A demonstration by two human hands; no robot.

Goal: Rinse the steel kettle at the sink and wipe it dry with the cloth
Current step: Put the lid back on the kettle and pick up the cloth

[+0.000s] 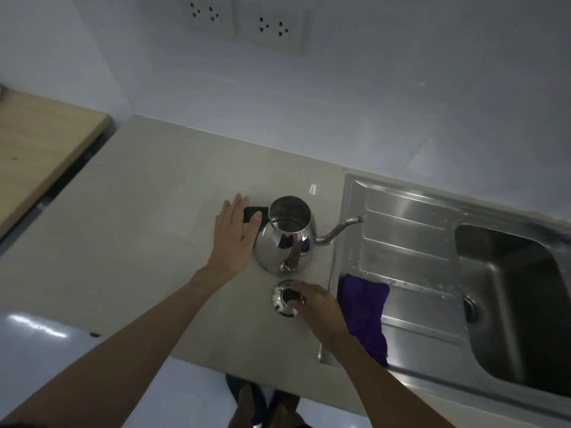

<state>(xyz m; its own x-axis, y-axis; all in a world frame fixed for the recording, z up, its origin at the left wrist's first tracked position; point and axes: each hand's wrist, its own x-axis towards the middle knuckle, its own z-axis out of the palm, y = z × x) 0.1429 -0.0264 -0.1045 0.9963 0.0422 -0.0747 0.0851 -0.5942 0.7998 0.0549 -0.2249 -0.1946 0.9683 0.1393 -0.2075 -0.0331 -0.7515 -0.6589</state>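
The steel kettle (285,239) stands upright and lidless on the beige counter, its thin spout pointing right over the sink's draining board. My left hand (236,234) is flat and open beside the kettle's black handle (251,213), thumb against it. Its lid (285,299) lies on the counter just in front of the kettle. My right hand (318,307) rests over the lid with fingertips around its black knob. A purple cloth (366,313) lies crumpled on the draining board's near left corner, partly under my right wrist.
The steel sink (411,230) has a ribbed draining board with water drops and a deep basin (509,304) at right. A wooden board (37,156) lies at far left. Two wall sockets (244,23) sit above the counter (139,227).
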